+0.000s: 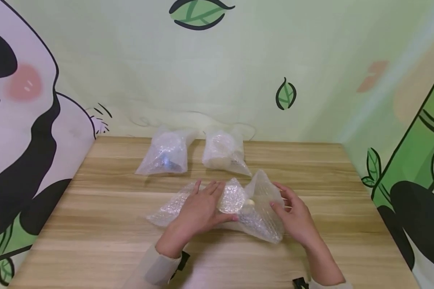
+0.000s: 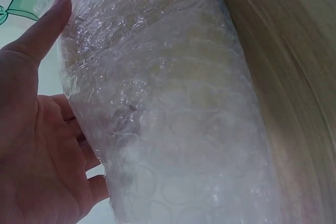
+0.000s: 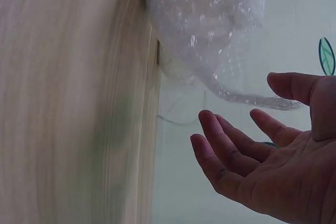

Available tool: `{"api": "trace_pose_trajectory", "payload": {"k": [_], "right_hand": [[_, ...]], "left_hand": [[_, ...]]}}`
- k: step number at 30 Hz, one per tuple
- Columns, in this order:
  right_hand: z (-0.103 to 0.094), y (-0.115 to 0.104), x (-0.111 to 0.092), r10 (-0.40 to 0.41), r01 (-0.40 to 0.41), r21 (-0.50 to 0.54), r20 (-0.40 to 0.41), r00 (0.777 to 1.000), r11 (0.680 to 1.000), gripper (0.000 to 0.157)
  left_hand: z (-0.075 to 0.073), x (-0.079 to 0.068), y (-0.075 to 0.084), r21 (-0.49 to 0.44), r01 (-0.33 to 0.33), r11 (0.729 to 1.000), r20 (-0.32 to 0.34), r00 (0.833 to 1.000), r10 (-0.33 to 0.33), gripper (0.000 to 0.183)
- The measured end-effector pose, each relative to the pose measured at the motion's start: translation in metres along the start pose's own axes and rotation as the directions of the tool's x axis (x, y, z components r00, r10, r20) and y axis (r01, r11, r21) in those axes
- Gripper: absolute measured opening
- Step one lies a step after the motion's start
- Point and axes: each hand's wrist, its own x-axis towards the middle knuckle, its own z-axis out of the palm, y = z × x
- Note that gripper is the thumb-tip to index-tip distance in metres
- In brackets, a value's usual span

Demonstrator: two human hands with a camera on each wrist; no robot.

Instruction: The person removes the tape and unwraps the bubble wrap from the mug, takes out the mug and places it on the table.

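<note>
Across the middle of the light wood-grain desk (image 1: 105, 224), your long translucent bubble-wrap bundle (image 1: 233, 196) lies well in from both side edges; the near edge falls outside the head view. You have wood surface stretching to either side of it. Beyond the bundle, a narrow strip separates it from two smaller packages near the far edge: a bubble-wrapped package with blue showing through (image 1: 168, 154) and a whitish bubble-wrapped package (image 1: 222, 150), with a gap between them.

Your bundle's long axis runs left to right, roughly along the grain. Its flattened end tapers to your left; its flared end spreads right, one corner pointing away from you, another towards you. Your left hand (image 1: 204, 208) rests on top, fingers extended, thumb towards the right. Your right hand (image 1: 294, 212) is loose at the flared end, thumb at the film, fingers apart.
</note>
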Motion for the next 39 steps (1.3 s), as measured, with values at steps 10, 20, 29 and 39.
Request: {"api": "trace_pose_trajectory", "payload": {"k": [10, 20, 29, 39], "right_hand": [[-0.012, 0.004, 0.001, 0.065, -0.061, 0.048, -0.081, 0.995, 0.997, 0.043], [-0.022, 0.015, 0.003, 0.116, -0.116, 0.011, -0.164, 0.980, 0.993, 0.042], [-0.027, 0.023, 0.005, 0.147, -0.138, 0.067, -0.161, 0.976, 0.988, 0.052], [-0.033, 0.034, 0.008, 0.185, -0.183, 0.021, -0.137, 0.973, 0.983, 0.062]], "left_hand": [[-0.003, -0.001, 0.000, 0.012, -0.004, 1.000, -0.014, 1.000, 0.004, 0.113], [-0.001, -0.001, -0.002, 0.020, -0.018, 1.000, -0.022, 1.000, 0.018, 0.112], [0.000, 0.000, -0.001, 0.034, -0.020, 0.999, -0.019, 1.000, 0.020, 0.112], [0.000, 0.000, 0.000, 0.022, -0.014, 1.000, -0.014, 1.000, 0.014, 0.113]]}}
